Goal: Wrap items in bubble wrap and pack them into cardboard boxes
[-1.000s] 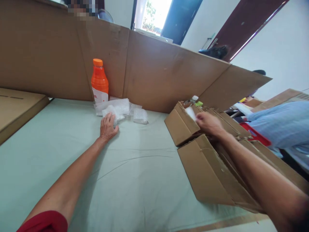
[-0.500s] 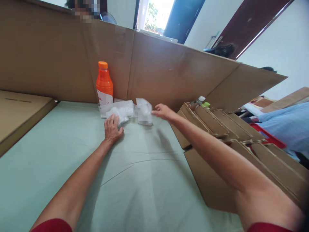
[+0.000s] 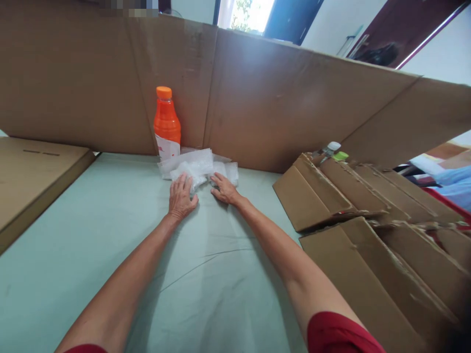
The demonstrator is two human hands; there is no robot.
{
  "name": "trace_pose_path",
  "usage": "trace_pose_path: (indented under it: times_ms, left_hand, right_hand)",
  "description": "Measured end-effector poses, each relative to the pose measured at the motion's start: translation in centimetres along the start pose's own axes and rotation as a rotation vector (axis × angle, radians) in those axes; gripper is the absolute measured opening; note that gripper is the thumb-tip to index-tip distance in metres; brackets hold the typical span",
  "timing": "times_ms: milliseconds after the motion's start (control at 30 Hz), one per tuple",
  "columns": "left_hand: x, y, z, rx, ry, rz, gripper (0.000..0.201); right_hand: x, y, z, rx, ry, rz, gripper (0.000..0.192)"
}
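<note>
White, translucent plastic bags [image 3: 198, 161] lie in a loose pile at the far side of the table, just in front of an orange bottle [image 3: 167, 122]. My left hand [image 3: 181, 197] rests on the near left part of the pile, fingers stretched forward and thumb apart. On the right part of the pile lies my right hand [image 3: 223, 189], its fingers spread over the bags. Neither hand grips anything that I can see. The bags' contents, if any, are hard to make out.
A cardboard panel [image 3: 265, 98] stands along the table's back edge. To the right are several open cardboard boxes [image 3: 331, 191] with a clear, white-capped bottle [image 3: 331, 148] beyond them. A flat cardboard box [image 3: 37, 171] lies at left on the pale green table [image 3: 110, 211].
My right hand has come down and left, laying the bag it held onto the pile and opening. My left hand stays on the bags. The view has shifted slightly.
</note>
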State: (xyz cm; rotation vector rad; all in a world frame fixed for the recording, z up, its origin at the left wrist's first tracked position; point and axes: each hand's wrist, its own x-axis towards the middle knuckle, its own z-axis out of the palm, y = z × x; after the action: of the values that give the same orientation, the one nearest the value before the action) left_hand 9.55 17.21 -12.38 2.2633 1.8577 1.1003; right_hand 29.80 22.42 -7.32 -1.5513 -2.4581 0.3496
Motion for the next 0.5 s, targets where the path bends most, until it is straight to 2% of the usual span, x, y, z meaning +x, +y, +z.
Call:
trace_pose_path:
  times_ms: [67, 133, 200, 333, 400, 500]
  left_hand:
    - [0.0, 0.1, -0.1, 0.013, 0.001, -0.006, 0.066]
    - [0.1, 0.2, -0.2, 0.020, 0.008, -0.015, 0.065]
    - [0.1, 0.3, -0.4, 0.012, 0.013, -0.018, 0.065]
    - [-0.5, 0.2, -1.0, -0.036, 0.064, -0.018, 0.067]
    - [-0.9, 0.0, -1.2, -0.062, 0.112, 0.002, 0.069]
    - [-1.2, -0.1, -1.4, -0.062, 0.138, 0.094, 0.067]
  right_hand:
    - [-1.1, -0.2, 0.2, 0.006, 0.044, 0.019, 0.060]
    - [-3.8, -0.6, 0.5, 0.017, 0.109, 0.054, 0.053]
    - [-8.2, -1.5, 1.2, 0.065, 0.190, 0.085, 0.042]
    - [-19.2, -5.1, 1.9, 0.144, 0.314, 0.072, 0.027]
    - [-24.1, -7.1, 0.8, 0.075, 0.381, 0.058, 0.027]
    - [-29.8, -8.8, -3.5, -0.174, 0.535, 0.131, 0.030]
